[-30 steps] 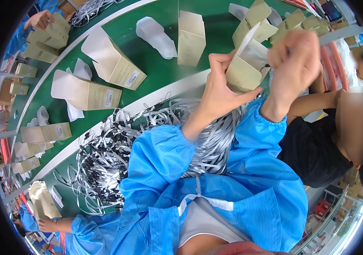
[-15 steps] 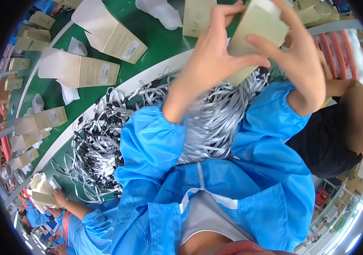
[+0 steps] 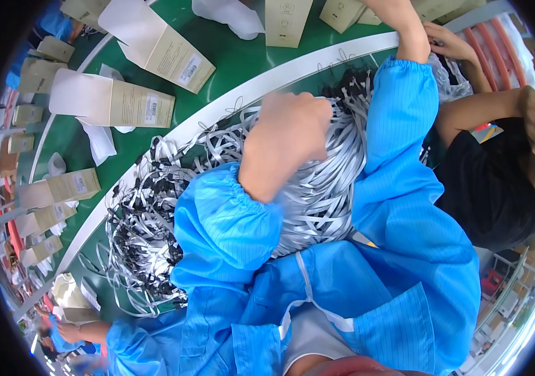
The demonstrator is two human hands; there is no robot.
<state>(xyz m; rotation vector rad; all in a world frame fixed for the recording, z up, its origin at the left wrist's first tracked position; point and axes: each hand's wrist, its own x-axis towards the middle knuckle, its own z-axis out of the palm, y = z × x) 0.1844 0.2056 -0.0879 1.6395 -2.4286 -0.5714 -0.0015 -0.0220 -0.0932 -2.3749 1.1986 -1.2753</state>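
Observation:
My left hand (image 3: 286, 141) is curled into a fist above a large heap of flat grey straps (image 3: 324, 200) with black ends. It is a little blurred, and what its fingers hold, if anything, is hidden. My right hand (image 3: 396, 15) reaches to the top edge, over the far side of the white rim (image 3: 230, 100). Its fingers run out of view, so their hold does not show. Nearest to it on the green surface lie a beige carton (image 3: 341, 14) and, further left, another beige carton (image 3: 287, 22).
Open beige cartons (image 3: 180, 59) with raised flaps and crumpled white wrapping (image 3: 230, 17) lie on the green surface (image 3: 236, 59). A person in black (image 3: 484, 188) works close on my right, one hand (image 3: 449, 44) near my right wrist. Another person's blue sleeve (image 3: 132, 348) is at lower left.
The beige carton that was between both my hands is no longer in them. My left hand has come down and closed over the straps; my right hand has moved up to the top edge.

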